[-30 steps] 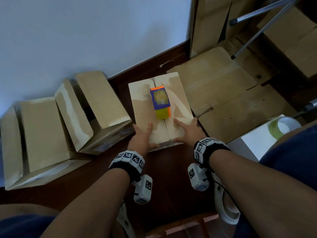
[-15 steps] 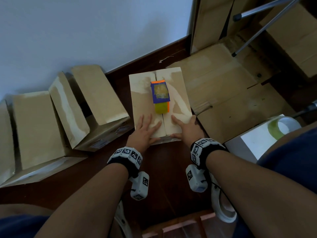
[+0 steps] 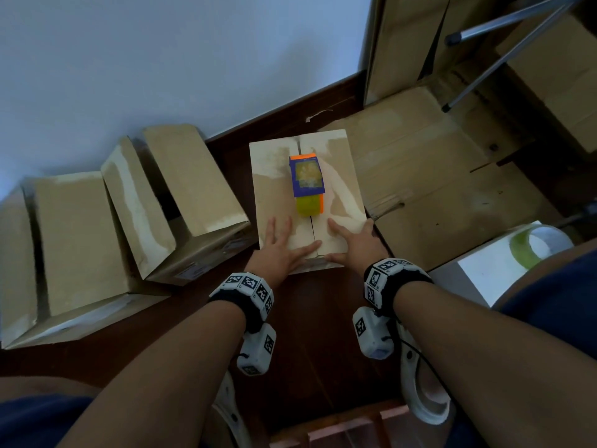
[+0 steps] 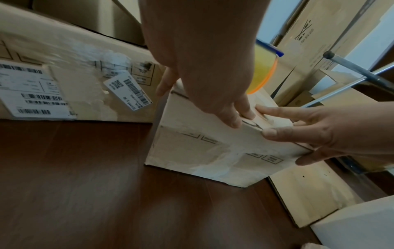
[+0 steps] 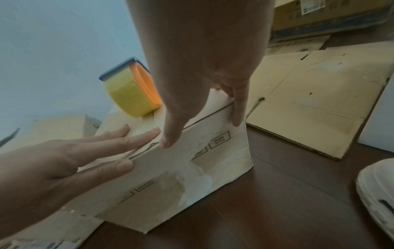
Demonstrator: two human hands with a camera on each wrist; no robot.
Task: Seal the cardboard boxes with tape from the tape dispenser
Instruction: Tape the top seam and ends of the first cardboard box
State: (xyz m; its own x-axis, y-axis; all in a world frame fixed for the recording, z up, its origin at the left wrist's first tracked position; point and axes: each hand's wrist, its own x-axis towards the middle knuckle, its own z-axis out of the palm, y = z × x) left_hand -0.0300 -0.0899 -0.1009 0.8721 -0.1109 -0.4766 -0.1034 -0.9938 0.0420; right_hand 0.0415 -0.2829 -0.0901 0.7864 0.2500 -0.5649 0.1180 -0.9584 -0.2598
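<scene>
A small cardboard box (image 3: pixel 274 189) stands on the dark wooden floor with its two top flaps folded together. A blue, orange and yellow tape dispenser (image 3: pixel 307 182) lies on the seam toward the far end. My left hand (image 3: pixel 279 244) lies flat on the near part of the left flap, fingers spread and thumb reaching to the seam. My right hand (image 3: pixel 350 240) presses flat on the right flap. In the right wrist view one of its fingers (image 5: pixel 238 107) hangs over the box's right edge. Neither hand touches the dispenser (image 5: pixel 132 91).
Two larger cardboard boxes (image 3: pixel 181 189) (image 3: pixel 74 240) lean by the wall on the left. Flattened cardboard (image 3: pixel 436 176) lies to the right, with metal stand legs (image 3: pixel 504 24) above it. A white box (image 3: pixel 484 273) with a greenish tape roll (image 3: pixel 533 247) sits near right. White slippers (image 3: pixel 423 392) lie below my arms.
My left hand has slid from the box's near edge onto the top and spread its fingers flat. The right hand has stayed on the right flap. The dispenser has not moved.
</scene>
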